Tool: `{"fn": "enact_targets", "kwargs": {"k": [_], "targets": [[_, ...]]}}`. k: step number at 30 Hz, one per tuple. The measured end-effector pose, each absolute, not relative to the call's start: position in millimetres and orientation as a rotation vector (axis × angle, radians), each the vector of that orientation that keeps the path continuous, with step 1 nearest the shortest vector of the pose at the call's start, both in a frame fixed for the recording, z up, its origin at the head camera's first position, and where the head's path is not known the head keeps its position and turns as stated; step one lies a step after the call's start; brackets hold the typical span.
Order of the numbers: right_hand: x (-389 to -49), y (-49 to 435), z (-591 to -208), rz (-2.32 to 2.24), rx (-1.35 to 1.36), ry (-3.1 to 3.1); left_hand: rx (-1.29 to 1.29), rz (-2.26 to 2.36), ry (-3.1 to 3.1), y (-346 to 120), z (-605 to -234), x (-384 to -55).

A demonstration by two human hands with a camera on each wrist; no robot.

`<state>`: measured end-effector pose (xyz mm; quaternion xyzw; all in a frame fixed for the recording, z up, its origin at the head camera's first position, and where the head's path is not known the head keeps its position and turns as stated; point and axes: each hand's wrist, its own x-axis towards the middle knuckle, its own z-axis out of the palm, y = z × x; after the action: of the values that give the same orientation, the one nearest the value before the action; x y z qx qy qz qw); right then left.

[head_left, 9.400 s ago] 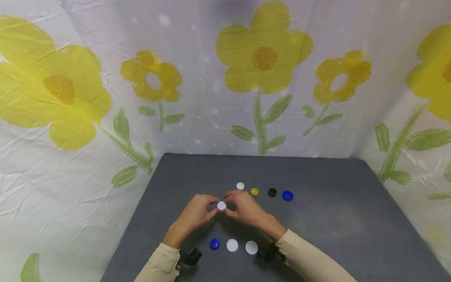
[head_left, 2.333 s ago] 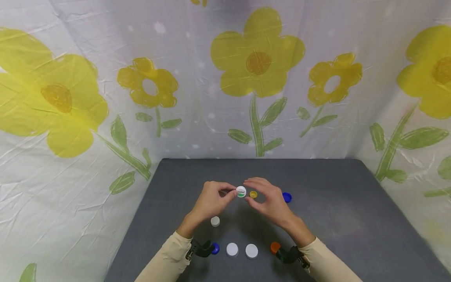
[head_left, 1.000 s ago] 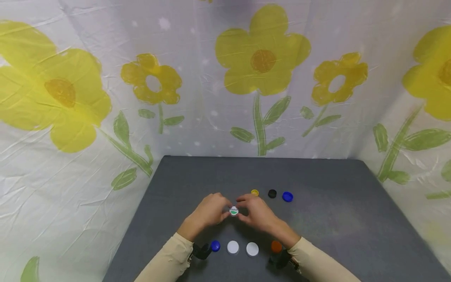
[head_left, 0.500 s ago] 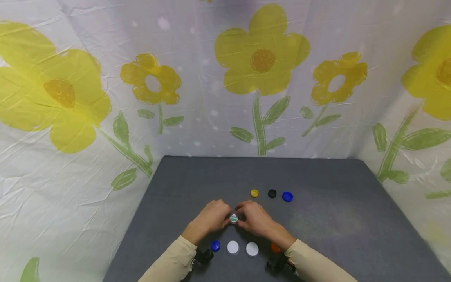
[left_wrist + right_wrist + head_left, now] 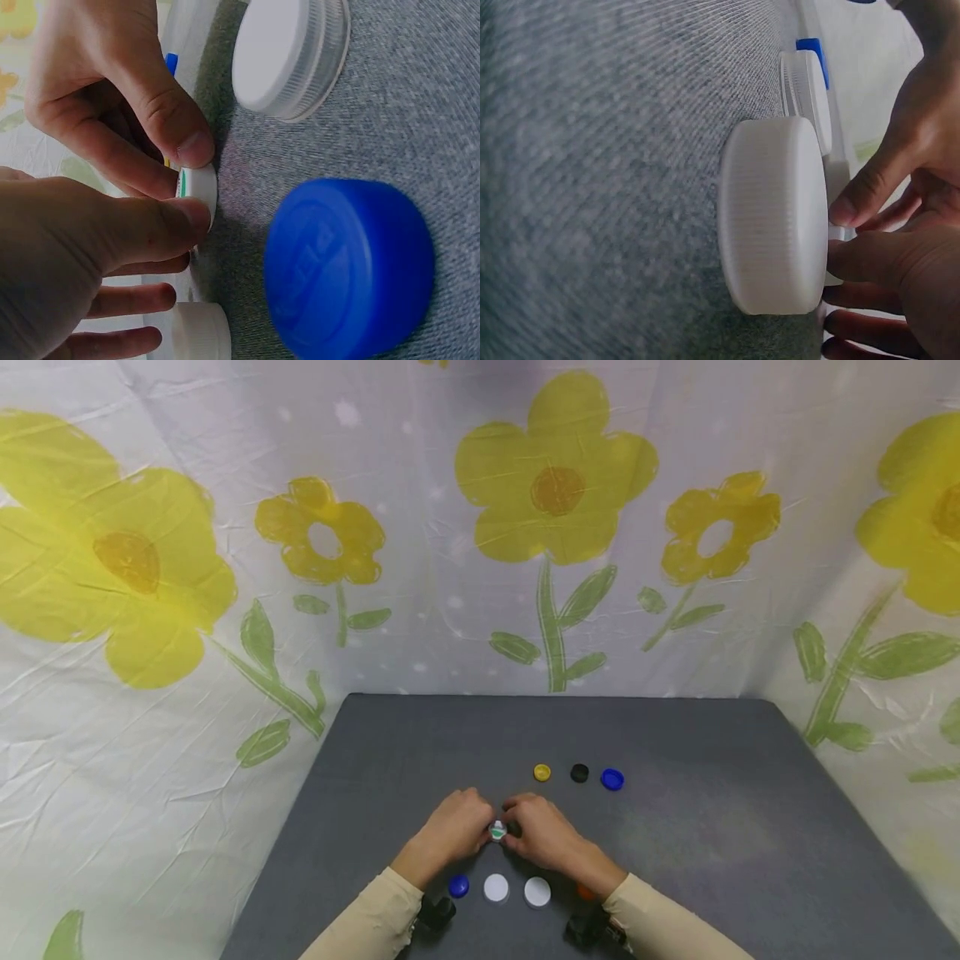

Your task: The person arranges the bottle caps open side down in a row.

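Note:
A small white bottle cap with green print [image 5: 497, 832] is pinched between both hands. My left hand [image 5: 455, 828] grips its left side with thumb and fingers. On the opposite side, my right hand [image 5: 546, 832] pinches it too. In the left wrist view the printed cap [image 5: 199, 184] sits low at the grey table; whether it touches the cloth I cannot tell. Another white cap [image 5: 206, 332] stands beyond the left fingers in that view, hidden in the head view. Nearer the person lie a blue cap [image 5: 459, 886] and two larger white caps, one [image 5: 496, 887] left of the other [image 5: 537, 892].
Behind the hands, a yellow cap [image 5: 542, 772], a black cap [image 5: 580, 772] and a blue cap [image 5: 612, 779] form a row on the grey table [image 5: 697, 843]. An orange cap [image 5: 586, 891] is partly covered by the right forearm. A flowered curtain [image 5: 442, 568] surrounds the table.
The printed cap, earlier raised in the left hand beside the open right hand, has come down toward the person; now both hands pinch it. A plain white cap was set down at the left before that.

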<state>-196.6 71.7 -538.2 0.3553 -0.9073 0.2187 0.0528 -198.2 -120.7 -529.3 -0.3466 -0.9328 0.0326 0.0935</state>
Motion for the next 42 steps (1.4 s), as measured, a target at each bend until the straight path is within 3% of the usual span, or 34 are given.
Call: {"fn": "enact_targets", "kwargs": {"k": [12, 26, 42], "targets": [[-202, 83, -518, 0.647, 1.018, -2.758, -0.992, -0.029, -2.826, -129, -513, -211], [-239, 120, -480, 0.590, 0.851, -2.748, -0.925, -0.046, -2.814, -110, -477, -241], [-273, 136, -493, 0.565, 0.783, -2.846, -0.913, -0.102, -2.935, -65, -486, -281]]}}
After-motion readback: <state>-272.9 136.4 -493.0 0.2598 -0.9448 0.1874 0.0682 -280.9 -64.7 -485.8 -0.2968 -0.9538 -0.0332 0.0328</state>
